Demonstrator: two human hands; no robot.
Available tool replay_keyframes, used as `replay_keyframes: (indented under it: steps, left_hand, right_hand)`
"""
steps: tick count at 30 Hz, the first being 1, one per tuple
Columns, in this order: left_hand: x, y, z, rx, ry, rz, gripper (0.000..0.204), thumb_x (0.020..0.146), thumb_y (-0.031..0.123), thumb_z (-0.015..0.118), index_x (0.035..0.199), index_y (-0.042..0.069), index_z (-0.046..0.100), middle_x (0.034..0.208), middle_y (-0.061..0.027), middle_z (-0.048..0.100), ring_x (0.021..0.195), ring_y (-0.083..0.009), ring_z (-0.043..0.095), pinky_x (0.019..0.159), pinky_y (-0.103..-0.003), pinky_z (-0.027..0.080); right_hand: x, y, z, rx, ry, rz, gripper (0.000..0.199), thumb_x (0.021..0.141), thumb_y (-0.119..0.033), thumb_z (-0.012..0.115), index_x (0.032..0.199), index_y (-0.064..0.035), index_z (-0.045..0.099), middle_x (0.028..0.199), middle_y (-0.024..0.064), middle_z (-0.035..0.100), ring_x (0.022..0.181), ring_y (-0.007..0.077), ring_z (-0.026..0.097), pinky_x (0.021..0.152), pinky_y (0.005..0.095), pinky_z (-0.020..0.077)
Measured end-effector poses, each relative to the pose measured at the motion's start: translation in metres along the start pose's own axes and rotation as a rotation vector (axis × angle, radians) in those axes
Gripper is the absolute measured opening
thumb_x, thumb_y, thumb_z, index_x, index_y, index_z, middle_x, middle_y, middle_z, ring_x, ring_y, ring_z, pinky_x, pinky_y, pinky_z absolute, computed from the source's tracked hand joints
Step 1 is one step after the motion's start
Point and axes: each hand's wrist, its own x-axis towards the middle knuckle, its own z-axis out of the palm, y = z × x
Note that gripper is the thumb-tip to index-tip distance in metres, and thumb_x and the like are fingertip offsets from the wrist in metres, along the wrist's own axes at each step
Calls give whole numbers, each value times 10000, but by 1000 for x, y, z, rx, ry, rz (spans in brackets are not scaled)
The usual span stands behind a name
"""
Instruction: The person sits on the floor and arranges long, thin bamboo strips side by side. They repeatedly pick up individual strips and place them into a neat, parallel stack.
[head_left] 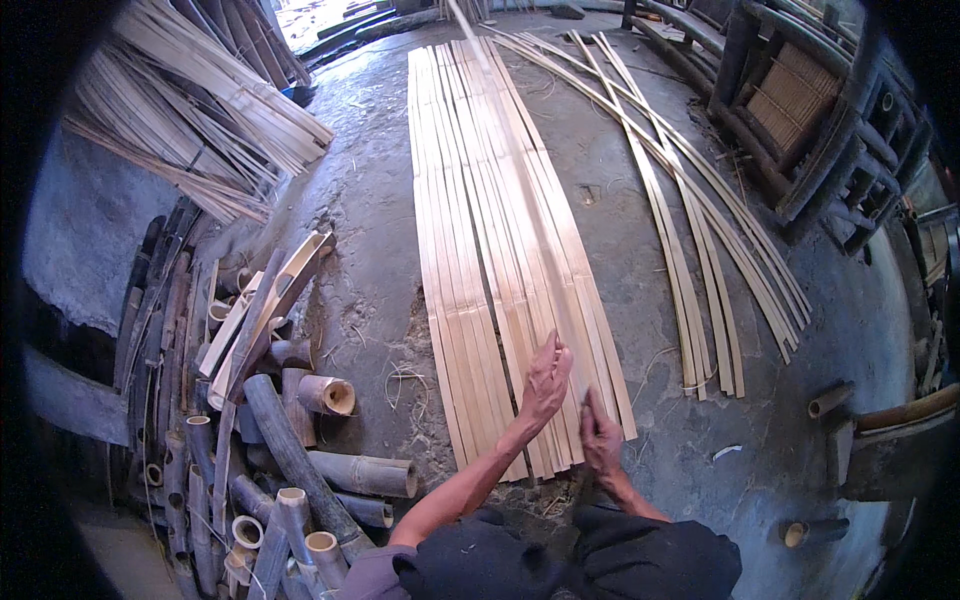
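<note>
A long, thin bamboo strip (541, 235), blurred along its length, rises from my hands toward the far end of the floor. My left hand (545, 380) is closed around its near part. Beside it on the right, my right hand (602, 440) has its fingers curled by the strips' near ends; a blur hides what they hold. Beneath both hands, pale flat bamboo slats (460, 260) lie side by side lengthwise on the floor. A narrow dark gap runs between two groups of them.
Loose narrow strips (690, 240) cross on the floor at right. Cut bamboo tubes (365, 472) and split pieces (265, 320) pile up at left. More strips (215, 90) lean at the far left. A dark bamboo frame (790, 110) stands at far right.
</note>
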Motion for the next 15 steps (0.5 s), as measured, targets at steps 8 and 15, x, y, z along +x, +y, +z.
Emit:
replay_keyframes:
  steps: [8,15]
  left_hand:
    - [-53,-66,-5,858,-358,246,635,898,270,585,1443,35,360,1479,-212,345,1366,-345,350,1118,-471,277]
    - [-71,-84,-12,1029,-423,368,630,915,312,552,1466,81,349,1560,-128,255,1459,-275,199,1186,-450,105]
  right_hand:
    - [51,49,-69,-205,71,194,406,1001,-259,519,1368,-85,507,915,-38,652,695,67,434,609,245,426]
    - [65,75,-85,-243,40,211,409,998,-269,510,1354,-67,516,1204,185,644,718,83,533,651,280,475]
